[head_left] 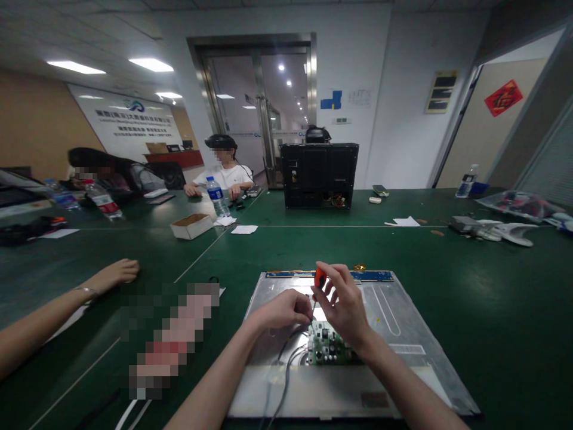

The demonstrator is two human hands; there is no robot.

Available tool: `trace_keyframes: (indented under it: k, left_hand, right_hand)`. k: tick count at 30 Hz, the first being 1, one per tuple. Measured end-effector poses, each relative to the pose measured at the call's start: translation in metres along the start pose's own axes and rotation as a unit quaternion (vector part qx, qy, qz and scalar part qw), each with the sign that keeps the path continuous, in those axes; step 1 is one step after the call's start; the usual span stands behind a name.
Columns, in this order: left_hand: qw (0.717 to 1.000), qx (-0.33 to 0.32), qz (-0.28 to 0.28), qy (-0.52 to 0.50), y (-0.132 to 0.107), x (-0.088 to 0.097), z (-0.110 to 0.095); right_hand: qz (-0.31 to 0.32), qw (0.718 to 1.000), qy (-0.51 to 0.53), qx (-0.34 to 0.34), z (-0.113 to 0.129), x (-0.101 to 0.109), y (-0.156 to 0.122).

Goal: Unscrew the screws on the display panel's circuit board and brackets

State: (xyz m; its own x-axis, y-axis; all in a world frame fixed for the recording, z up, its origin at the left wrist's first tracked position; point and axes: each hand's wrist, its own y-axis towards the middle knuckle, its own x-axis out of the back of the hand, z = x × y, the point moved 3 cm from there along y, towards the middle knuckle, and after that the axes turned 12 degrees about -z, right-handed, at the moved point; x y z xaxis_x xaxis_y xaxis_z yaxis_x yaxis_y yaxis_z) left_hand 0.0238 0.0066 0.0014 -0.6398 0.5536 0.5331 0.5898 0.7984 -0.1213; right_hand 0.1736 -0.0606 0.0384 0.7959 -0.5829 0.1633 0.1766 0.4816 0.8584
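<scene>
A silver display panel (416, 358) lies face down on the green table in front of me. On its middle sits a green circuit board (331, 346), with grey cables (286, 373) running from its left side. My right hand (344, 301) grips a screwdriver (319, 278) by its red and black handle. The shaft points down to the board's upper left corner. Beside that tip, my left hand (289, 309) has its fingers pinched together. What they hold, if anything, is hidden. A blue strip board (376, 276) runs along the panel's far edge.
Another person's arm (102, 280) rests at the left. Across the table sits a person (233, 173) in a headset, near a water bottle (215, 196) and a small box (191, 227). A black monitor casing (319, 176) stands beyond the panel; white parts (496, 230) lie at right.
</scene>
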Motion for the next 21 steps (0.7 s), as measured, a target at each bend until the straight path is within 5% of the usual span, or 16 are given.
trace_keyframes:
  k: [21]
  left_hand:
    - [1.0,0.003,0.012,-0.001,-0.0004,0.0,0.001]
  right_hand:
    - [-0.006,1.0,-0.006,0.01,0.0028,-0.0002,-0.0003]
